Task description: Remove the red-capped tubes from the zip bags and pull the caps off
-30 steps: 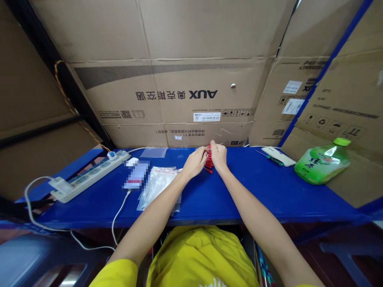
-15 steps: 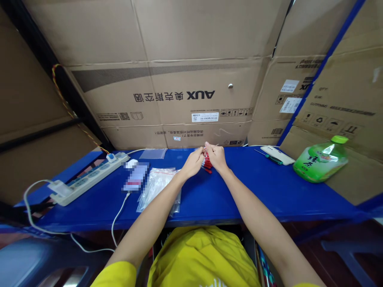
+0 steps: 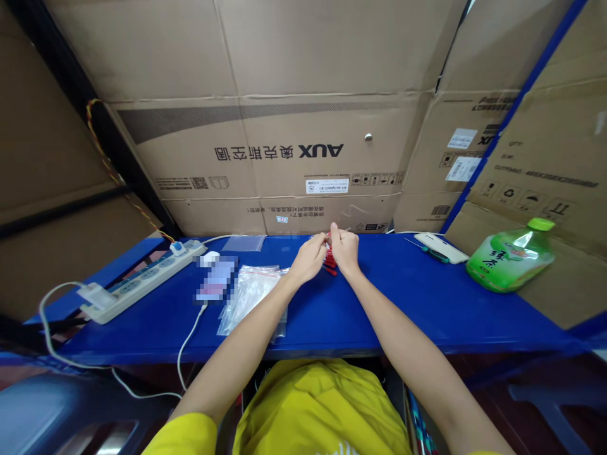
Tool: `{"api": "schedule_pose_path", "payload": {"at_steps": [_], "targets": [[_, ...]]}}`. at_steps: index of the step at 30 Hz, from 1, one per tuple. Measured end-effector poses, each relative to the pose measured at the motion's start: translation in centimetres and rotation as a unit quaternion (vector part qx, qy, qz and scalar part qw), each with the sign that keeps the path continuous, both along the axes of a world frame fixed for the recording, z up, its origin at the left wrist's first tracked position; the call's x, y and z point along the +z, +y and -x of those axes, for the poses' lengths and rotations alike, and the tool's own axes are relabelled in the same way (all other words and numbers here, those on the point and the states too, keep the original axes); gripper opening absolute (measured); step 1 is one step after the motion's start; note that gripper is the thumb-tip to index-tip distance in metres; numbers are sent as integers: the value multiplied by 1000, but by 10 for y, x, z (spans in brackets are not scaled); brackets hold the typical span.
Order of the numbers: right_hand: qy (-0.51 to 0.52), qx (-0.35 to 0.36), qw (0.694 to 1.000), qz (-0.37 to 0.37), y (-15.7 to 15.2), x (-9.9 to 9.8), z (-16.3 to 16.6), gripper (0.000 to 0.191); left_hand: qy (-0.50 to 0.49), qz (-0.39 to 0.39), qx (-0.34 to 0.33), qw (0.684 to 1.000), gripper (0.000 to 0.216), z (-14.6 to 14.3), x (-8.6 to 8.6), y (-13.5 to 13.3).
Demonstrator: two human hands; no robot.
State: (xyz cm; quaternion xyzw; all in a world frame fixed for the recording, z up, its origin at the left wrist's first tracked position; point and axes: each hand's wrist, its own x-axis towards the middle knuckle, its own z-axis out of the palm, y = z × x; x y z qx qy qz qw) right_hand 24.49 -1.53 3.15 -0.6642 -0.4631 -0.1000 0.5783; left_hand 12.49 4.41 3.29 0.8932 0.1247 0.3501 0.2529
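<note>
My left hand and my right hand meet fingertip to fingertip over the far middle of the blue shelf. Both are closed in a pinch on small red pieces, a bunch of thin red parts that shows between and below the fingers. What exactly the red pieces are is too small to tell. Clear plastic bags lie just left of my left forearm.
A white power strip with cables lies at the left, a phone beside it. A small clear bag lies at the back. At the right are a green screwdriver, a white device and a green bottle. Cardboard boxes wall the back.
My hands have stayed together on the red pieces, with only small finger movement. The view shifted slightly.
</note>
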Motion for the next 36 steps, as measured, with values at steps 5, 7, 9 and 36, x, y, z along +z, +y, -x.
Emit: {"api": "schedule_pose_path", "payload": {"at_steps": [5, 7, 9, 36], "targets": [[5, -20, 1000, 1, -3, 1, 1, 67, 23, -15, 2, 1000, 21, 0, -1, -2], [-15, 1, 1000, 1, -4, 0, 1, 65, 23, 1, -6, 1000, 24, 0, 1, -1], [-41, 21, 999, 1, -5, -1, 0, 62, 12, 19, -32, 999, 30, 1, 2, -1], [-50, 35, 998, -24, -10, 3, 2, 59, -1, -17, -22, 1000, 26, 4, 3, -4]]}}
